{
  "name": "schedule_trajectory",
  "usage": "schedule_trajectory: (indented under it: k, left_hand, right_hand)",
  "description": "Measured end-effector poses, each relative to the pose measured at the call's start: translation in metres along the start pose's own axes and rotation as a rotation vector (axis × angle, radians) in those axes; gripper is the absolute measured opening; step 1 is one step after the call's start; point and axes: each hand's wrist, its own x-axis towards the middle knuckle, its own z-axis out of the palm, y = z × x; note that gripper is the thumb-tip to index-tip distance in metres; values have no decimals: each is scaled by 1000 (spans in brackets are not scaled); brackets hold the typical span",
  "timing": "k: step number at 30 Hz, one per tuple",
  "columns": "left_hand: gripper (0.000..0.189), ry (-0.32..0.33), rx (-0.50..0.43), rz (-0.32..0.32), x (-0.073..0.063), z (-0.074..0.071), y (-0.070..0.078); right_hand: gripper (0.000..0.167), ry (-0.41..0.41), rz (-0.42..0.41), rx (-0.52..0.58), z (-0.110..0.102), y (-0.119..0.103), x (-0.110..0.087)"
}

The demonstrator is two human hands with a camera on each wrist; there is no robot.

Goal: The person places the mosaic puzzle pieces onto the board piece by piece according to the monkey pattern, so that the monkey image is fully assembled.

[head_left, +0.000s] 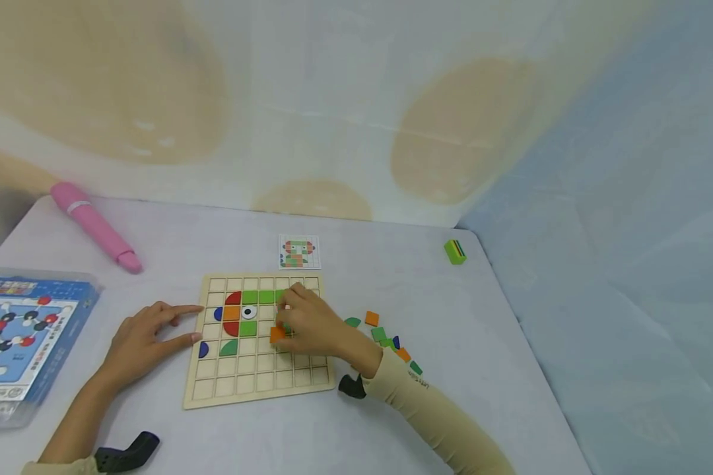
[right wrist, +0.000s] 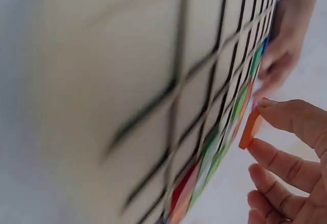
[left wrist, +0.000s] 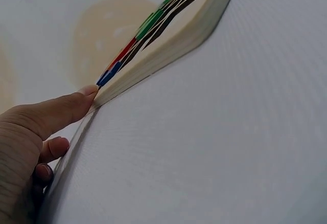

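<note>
A wooden grid board [head_left: 237, 385] lies on the table, partly filled with red, green, blue and orange pieces. One white tile [head_left: 249, 312] bears an eye. My right hand [head_left: 309, 323] is over the board's right half and pinches an orange square tile [right wrist: 250, 128] between thumb and a finger. In the right wrist view the tile is held tilted, apart from the grid. The right hand hides several cells in the head view. My left hand [head_left: 145, 340] touches the board's left edge with thumb and index finger spread, near a blue half-circle piece [head_left: 204, 349].
Loose orange, green and blue pieces [head_left: 379, 334] lie right of the board. A small pattern card [head_left: 299, 253] is behind it. A boxed set [head_left: 30, 336] sits at left, a pink rolled object [head_left: 95, 227] at back left, and a green block [head_left: 454, 252] at back right.
</note>
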Motion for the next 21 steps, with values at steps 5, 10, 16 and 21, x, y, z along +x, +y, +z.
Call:
schedule_trajectory:
  k: [5,10,16,21]
  left_hand:
    - [49,-4,-8,-2,0,0,0]
    - [48,3,-2,2,0,1,0]
    - [50,-5,6,-3,0,0,1]
    - [51,-23,-5,-16,0,-2,2]
  right_hand:
    - [30,-75,-29,-72,8,-27,24]
    - [26,-111,-1,-71,15,-37,34]
    - [26,-77,19,-24,14,-40,33]
    - [26,-70,12,-83,19,-42,30]
